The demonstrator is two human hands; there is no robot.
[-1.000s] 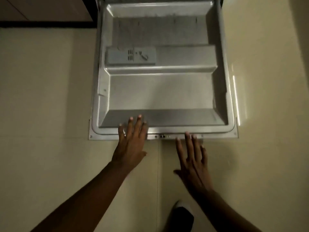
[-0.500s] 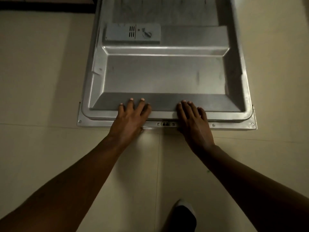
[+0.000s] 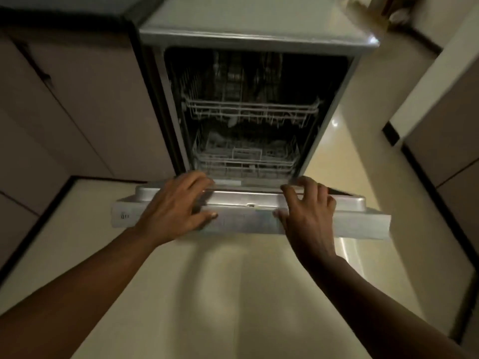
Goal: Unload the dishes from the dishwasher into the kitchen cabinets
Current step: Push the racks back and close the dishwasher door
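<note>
Dishwasher (image 3: 248, 104) at centre frame, its door (image 3: 248, 218) folded down flat so that the door's front edge runs left to right across the middle of the frame. Left hand (image 3: 178, 206) grips that edge left of centre, fingers curled over the top lip and thumb pressed against the front face; right hand (image 3: 308, 206) lies right of centre, thumb on the front face, fingers bent and spread above the lip, though blur hides whether they actually touch it. Lower rack (image 3: 246, 159) sits inside the dark cavity directly beyond and between the two hands, just past the door's far edge; upper rack (image 3: 248, 112) sits above it, higher in the frame. Both racks have their long sides parallel to the door edge and would slide out toward the viewer. Pale shapes in the lower rack are probably dishes, too dim to name. Neither hand is clearly nearer the racks. Cabinets (image 3: 72, 104) fill the left of the frame.
</note>
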